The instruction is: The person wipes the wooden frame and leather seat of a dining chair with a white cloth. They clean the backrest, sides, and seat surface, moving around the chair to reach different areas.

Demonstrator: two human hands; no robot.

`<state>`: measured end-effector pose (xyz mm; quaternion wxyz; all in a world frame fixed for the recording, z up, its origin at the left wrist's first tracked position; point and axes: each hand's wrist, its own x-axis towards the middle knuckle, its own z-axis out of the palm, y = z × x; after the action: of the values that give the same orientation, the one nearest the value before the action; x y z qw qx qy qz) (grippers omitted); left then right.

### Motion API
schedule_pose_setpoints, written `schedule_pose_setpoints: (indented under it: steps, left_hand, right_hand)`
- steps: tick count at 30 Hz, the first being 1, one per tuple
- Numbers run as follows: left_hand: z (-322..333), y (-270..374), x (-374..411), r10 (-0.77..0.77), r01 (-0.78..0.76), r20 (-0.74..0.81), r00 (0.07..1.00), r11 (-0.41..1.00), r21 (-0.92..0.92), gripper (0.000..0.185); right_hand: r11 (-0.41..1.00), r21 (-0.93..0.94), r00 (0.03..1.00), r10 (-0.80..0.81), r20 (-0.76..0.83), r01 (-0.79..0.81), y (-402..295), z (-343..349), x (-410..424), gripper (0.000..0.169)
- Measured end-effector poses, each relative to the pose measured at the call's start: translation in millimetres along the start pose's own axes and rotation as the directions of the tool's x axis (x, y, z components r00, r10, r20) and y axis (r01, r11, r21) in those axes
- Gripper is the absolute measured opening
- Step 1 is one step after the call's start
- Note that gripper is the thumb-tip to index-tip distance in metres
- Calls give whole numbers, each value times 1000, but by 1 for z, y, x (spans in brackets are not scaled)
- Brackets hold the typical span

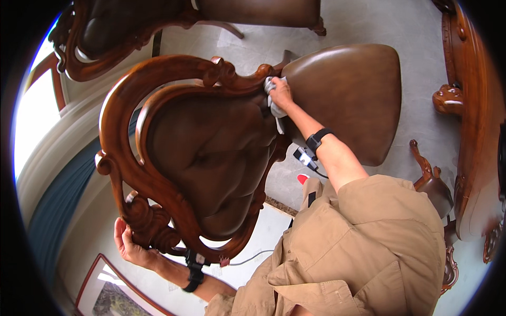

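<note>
A carved wooden armless chair with a brown leather back pad point(205, 158) and seat point(348, 98) stands before me. My right hand point(281, 94) holds a crumpled light grey cloth point(276, 110) against the lower end of the wooden back frame point(241, 79), where it meets the seat. At the lower left, my left hand point(134, 249) grips the scrolled carving point(148, 221) on the top of the backrest. Part of the left hand's grip is hidden by the carving.
Another carved leather chair point(261, 12) stands beyond this one. On the right are a wooden table point(474, 150) and a further chair point(437, 195). A blue curtain point(63, 197) hangs at left, near a framed picture point(118, 296). Grey tiles point(419, 79) cover the floor.
</note>
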<state>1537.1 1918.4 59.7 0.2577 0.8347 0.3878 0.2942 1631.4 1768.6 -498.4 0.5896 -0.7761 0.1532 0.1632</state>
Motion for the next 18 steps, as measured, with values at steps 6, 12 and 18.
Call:
schedule_pose_setpoints:
  steps: [6, 12, 18]
  left_hand:
    - [108, 75, -98, 509, -515, 92, 856, 855, 58, 36]
    - [207, 75, -54, 558, -620, 281, 781, 745, 245, 36]
    - [232, 69, -1, 551, -546, 250, 796, 475, 690, 51]
  right_hand:
    - [978, 189, 986, 109, -129, -83, -45, -23, 4, 30]
    - [744, 398, 838, -524, -152, 537, -189, -72, -46, 36]
    - [570, -64, 568, -822, -48, 819, -185, -81, -39, 40]
